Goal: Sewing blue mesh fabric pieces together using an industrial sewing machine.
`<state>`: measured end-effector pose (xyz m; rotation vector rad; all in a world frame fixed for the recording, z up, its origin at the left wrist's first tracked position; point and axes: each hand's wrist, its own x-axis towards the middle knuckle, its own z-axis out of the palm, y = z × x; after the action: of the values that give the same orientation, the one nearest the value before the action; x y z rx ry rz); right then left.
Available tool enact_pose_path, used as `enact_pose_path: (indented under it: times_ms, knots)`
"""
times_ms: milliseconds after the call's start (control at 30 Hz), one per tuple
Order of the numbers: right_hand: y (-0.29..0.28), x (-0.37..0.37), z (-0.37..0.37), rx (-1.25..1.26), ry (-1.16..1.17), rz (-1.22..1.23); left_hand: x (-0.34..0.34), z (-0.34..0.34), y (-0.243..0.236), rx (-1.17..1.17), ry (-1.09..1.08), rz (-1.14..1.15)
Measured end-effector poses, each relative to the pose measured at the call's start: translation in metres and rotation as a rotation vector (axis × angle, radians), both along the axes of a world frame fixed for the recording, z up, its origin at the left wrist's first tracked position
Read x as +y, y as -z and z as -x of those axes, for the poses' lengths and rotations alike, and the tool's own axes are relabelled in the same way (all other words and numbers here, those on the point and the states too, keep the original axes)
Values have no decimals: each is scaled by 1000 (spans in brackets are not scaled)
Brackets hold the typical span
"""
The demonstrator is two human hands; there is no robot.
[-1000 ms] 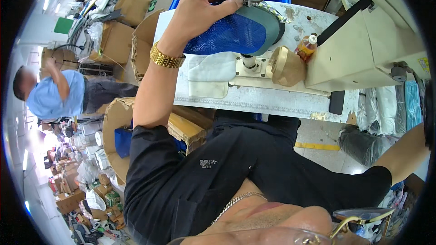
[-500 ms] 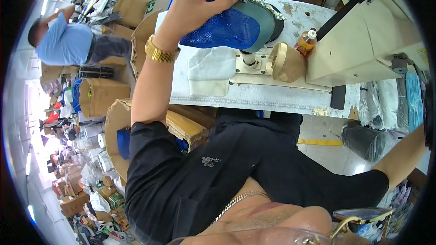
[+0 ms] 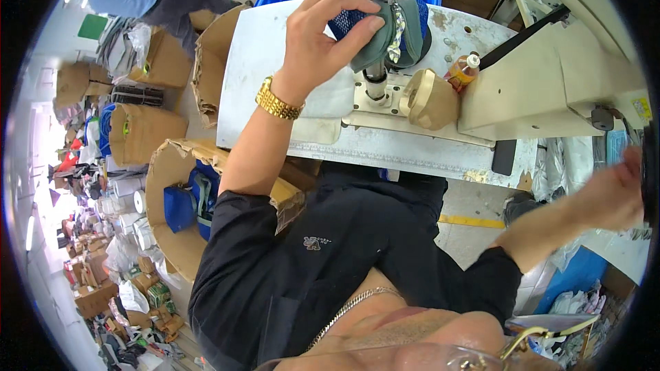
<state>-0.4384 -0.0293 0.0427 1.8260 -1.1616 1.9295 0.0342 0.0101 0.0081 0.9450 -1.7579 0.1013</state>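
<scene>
White work table (image 3: 261, 62) under sewing machine (image 3: 550, 89), small bottle (image 3: 464, 72)

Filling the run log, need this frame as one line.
left hand: pinching grey-blue fabric piece at sewing machine needle | right hand: far right, blurred, grip unclear

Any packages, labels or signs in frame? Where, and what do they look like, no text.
Open brown cardboard carton: floor, beside the person's left arm, holding blue bags.
Second brown cardboard box: further left on the floor, rounded by the lens.
Small yellow label: right end of the beige sewing machine, rectangular.
Small amber bottle with white cap: on the machine table, behind the left hand.
</scene>
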Motion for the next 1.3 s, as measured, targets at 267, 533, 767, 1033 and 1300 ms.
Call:
enact_pose_path:
  times_ms: [267, 533, 767, 1033, 1300]
  knots:
    - [10, -6, -276, -60, -753, -804, -6, -10, -3, -34, 102, -61]
    - [54, 45, -287, -225, -972, -923, -5, -11, -7, -83, 87, -73]
    - [83, 40, -318, -385, -1051, -860, -9, -16, -11, -103, 119, -78]
    - [85, 39, -330, -485, -1076, -819, -15, -23, -10, -43, 185, -227]
    - [80, 34, -333, -412, -990, -789, -20, -25, -10, 53, 192, -346]
